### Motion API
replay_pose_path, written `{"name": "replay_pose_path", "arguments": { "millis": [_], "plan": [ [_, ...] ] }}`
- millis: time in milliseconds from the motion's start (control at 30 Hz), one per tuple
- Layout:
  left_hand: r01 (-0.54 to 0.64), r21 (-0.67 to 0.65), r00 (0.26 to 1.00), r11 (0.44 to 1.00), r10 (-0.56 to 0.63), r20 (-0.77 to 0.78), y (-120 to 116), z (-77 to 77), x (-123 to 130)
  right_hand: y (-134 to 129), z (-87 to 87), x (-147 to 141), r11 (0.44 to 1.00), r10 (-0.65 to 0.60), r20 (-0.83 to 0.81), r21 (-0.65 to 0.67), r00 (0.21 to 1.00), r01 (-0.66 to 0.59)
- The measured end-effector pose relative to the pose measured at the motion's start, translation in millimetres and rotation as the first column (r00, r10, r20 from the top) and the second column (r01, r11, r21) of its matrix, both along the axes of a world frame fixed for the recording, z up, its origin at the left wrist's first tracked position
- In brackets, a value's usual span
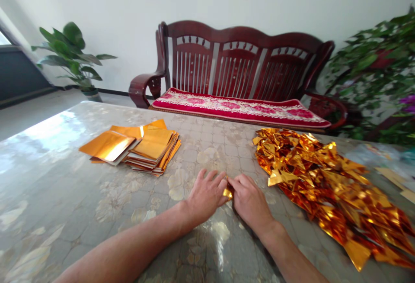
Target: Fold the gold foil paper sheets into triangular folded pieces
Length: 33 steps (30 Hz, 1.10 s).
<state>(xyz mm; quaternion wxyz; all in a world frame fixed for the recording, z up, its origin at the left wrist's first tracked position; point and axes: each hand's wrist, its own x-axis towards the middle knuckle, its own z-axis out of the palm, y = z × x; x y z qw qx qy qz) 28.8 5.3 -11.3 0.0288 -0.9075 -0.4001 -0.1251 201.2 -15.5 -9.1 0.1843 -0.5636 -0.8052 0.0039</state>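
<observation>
Both of my hands meet over the middle of the table around a small piece of gold foil paper point(228, 194). My left hand point(207, 194) presses it from the left, its thumb and index finger closed at the foil. From the other side my right hand point(249, 200) grips the same piece, its fingers curled and index fingertip at the upper edge. Most of the foil is hidden under my fingers. A stack of flat gold foil sheets point(152, 146) lies to the left. On the right is a large heap of folded gold foil pieces point(317, 179).
A patterned, glossy cover lies over the table point(136, 239). Clear plastic bags point(372, 155) sit at the right edge, past the heap. Behind the table stands a dark red wooden bench point(227, 53) with a floral cushion point(240, 107). Potted plants point(69, 51) flank it.
</observation>
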Motion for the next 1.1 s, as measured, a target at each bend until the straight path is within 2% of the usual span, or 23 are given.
{"name": "replay_pose_path", "arguments": {
  "millis": [467,700,1100],
  "plan": [
    [-0.009,0.005,1.0,1.0,0.009,0.02,0.5,-4.2,1.3,-3.3,2.0,-1.8,1.0,0.003,0.119,0.029,0.993,-0.006],
    [-0.027,-0.024,0.998,0.999,0.028,0.056,0.2,-3.8,0.9,-3.3,3.7,1.0,0.998,-0.026,0.096,0.062,0.995,0.02],
    [0.021,0.036,1.0,0.999,-0.021,0.012,-0.8,-4.2,-1.1,-2.5,9.5,2.9,0.999,-0.037,0.067,-0.019,0.997,0.038]
  ]
}}
